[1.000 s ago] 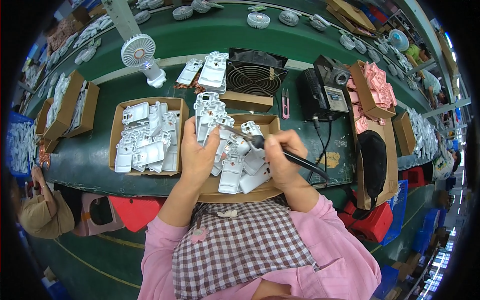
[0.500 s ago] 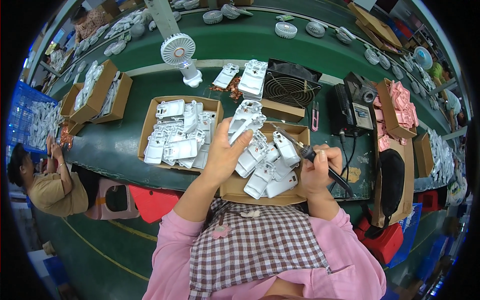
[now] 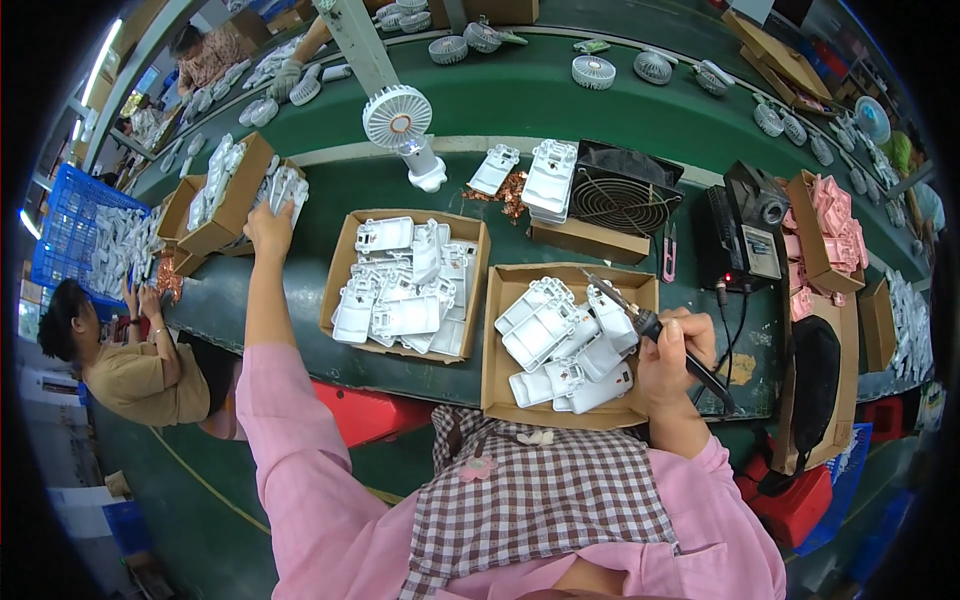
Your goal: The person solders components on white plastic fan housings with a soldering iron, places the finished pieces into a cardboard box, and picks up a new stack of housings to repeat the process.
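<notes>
Touching white plastic housings [image 3: 288, 188] at upper left of the head view, the left hand [image 3: 268, 230] sits just right of a cardboard box [image 3: 233, 203]; whether its fingers have closed, I cannot tell. Right of centre, the right hand [image 3: 680, 356] grips a soldering iron [image 3: 650, 327] by its dark handle, sensibly clear of the probably hot tip. The housings look light, stiff and smooth, best pinched by their long edges.
</notes>
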A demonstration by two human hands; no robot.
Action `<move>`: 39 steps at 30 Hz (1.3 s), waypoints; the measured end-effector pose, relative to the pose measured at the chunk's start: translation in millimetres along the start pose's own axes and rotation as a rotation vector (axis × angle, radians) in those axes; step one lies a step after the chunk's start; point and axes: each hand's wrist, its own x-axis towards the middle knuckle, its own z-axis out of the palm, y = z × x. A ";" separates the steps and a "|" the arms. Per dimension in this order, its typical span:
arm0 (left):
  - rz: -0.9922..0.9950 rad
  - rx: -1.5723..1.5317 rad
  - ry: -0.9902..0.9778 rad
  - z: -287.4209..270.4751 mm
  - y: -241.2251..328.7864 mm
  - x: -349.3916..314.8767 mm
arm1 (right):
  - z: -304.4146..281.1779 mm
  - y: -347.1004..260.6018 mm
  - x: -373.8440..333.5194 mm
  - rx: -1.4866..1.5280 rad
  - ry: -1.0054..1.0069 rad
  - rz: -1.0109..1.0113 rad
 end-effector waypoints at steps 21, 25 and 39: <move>-0.162 -0.695 -0.245 9.2 27.6 -37.1 | -3.1 -0.2 0.4 -0.115 -0.016 0.007; -0.204 -0.824 -0.390 -0.1 53.9 -52.0 | -1.8 -0.7 0.5 -0.120 0.008 0.007; -0.090 -0.784 -0.295 -56.9 89.6 -106.0 | -2.2 -1.6 -0.1 -0.095 0.006 0.051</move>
